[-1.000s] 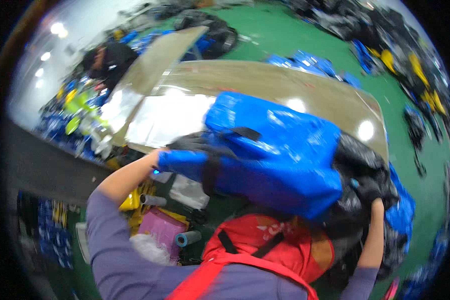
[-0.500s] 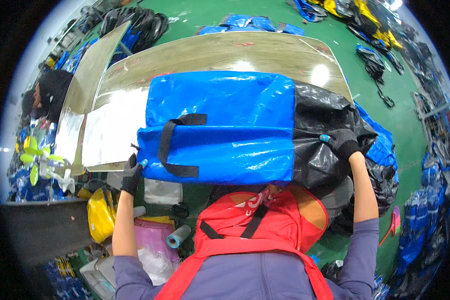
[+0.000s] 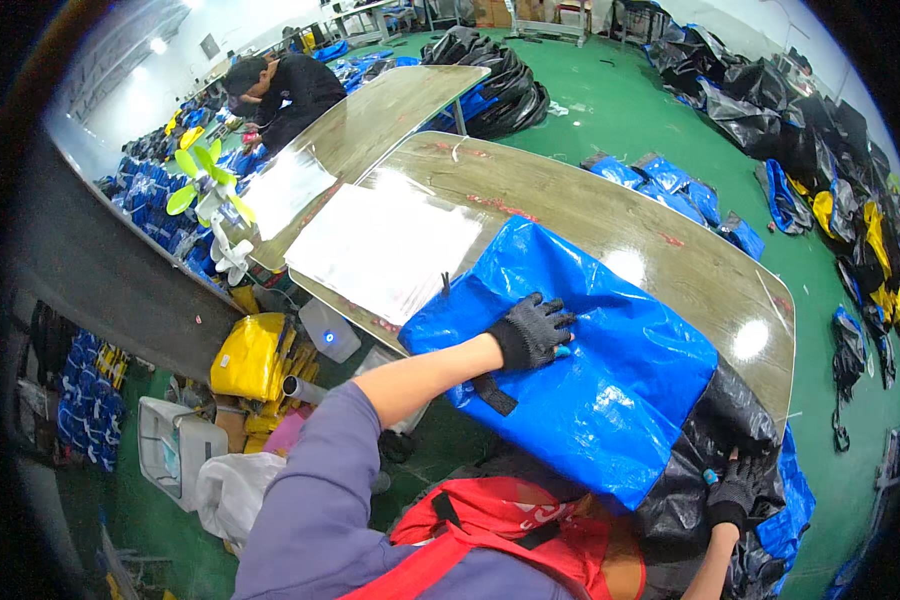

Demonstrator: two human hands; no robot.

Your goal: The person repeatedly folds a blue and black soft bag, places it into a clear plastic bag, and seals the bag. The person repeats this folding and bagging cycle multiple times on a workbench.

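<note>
A large blue bag [image 3: 610, 410] with a black end section [image 3: 715, 430] lies across the near side of the wood-patterned table and overhangs its front edge. My left hand [image 3: 532, 332], in a dark knit glove, lies flat on the blue top with its fingers spread. Beneath that arm, part of a black webbing handle [image 3: 495, 394] shows; the rest is hidden. My right hand [image 3: 735, 493], gloved the same way, rests on the crumpled black section with fingers stretched out. Neither hand is closed around anything.
Clear sheets [image 3: 380, 250] cover the table's left part. A second table [image 3: 400, 105] adjoins it, where a person in black [image 3: 300, 95] bends over. A green-bladed fan [image 3: 205, 180] stands left, near a yellow bag [image 3: 248, 355] and a grey bin [image 3: 175, 455]. Blue-black material hangs at right.
My view has turned left. My left hand has moved from the bag's left end onto its blue top and opened out; the right hand stays on the black section, fingers now straighter.
</note>
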